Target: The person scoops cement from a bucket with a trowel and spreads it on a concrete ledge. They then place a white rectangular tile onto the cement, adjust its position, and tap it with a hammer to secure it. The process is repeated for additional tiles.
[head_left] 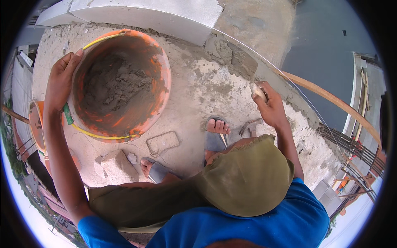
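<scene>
My left hand (62, 78) is closed on the rim of an orange bucket (163, 97), its thumb lying by the yellow wire handle (99, 40). Wet grey mortar (118, 84) fills the bottom and streaks the inner walls. On the right, my right hand (271, 105) grips the pale handle (257, 90) of what looks like a trowel. Its blade is hard to tell from the grey mortar bed (231, 56) just beyond, which lies at the end of a white block (153, 16).
A taut string (269, 62) runs along the mortar line. Beyond it are a curved wooden strip (331, 93) and a lower grey surface (326, 53). Near my sandalled feet lie a broken block (119, 167) and a bent wire loop (163, 142). More orange buckets (37, 124) stand left.
</scene>
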`<state>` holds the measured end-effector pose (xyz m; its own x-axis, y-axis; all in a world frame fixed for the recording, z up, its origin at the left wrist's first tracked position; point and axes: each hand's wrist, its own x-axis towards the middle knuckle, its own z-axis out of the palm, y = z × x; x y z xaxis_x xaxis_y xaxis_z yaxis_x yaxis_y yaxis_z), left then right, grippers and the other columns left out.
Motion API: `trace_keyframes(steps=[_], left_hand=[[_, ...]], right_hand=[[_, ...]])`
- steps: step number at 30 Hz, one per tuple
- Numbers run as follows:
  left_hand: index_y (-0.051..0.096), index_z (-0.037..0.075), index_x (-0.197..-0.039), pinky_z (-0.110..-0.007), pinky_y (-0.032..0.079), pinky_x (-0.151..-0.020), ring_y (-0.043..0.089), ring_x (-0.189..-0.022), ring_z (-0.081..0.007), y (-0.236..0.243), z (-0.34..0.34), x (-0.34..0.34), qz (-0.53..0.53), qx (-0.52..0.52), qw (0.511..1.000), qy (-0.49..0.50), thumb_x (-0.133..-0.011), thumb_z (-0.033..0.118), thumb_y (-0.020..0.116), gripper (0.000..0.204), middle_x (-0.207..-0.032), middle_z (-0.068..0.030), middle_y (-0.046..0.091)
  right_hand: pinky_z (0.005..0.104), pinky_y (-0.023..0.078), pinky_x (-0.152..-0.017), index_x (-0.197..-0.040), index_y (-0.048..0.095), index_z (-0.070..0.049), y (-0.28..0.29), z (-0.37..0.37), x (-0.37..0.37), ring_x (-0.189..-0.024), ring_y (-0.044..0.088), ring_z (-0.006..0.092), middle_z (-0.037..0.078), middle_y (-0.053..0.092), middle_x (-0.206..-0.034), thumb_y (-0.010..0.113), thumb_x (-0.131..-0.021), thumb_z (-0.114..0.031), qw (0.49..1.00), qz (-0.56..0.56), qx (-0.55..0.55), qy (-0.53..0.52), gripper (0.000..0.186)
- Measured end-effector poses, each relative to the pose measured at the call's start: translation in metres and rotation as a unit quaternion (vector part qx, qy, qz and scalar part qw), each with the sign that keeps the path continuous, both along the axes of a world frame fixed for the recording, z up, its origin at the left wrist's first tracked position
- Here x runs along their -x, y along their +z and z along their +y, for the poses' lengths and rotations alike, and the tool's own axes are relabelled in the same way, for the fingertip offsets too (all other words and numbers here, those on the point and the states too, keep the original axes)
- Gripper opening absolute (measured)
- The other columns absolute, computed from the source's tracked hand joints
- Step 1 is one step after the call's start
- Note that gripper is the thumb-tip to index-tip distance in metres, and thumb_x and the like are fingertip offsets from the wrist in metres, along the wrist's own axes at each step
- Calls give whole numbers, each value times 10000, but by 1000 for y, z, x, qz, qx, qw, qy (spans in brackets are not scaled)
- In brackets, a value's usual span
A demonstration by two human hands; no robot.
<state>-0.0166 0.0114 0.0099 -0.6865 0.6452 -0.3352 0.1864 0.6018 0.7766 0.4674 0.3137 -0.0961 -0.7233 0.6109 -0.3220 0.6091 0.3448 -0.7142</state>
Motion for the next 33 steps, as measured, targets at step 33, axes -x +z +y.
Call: trace_keyframes(steps=[33], left_hand=[[734, 48, -1025, -217, 474, -790, 563, -829, -32, -7, 0, 4, 12, -36, 999, -20, -1158, 355, 584, 366, -919, 33, 705]], right_hand=[[417, 512, -573, -1316, 538, -11, -64, -33, 78, -604, 622, 203, 121, 615, -826, 415, -1170, -419, 958, -13, 201, -206, 451]])
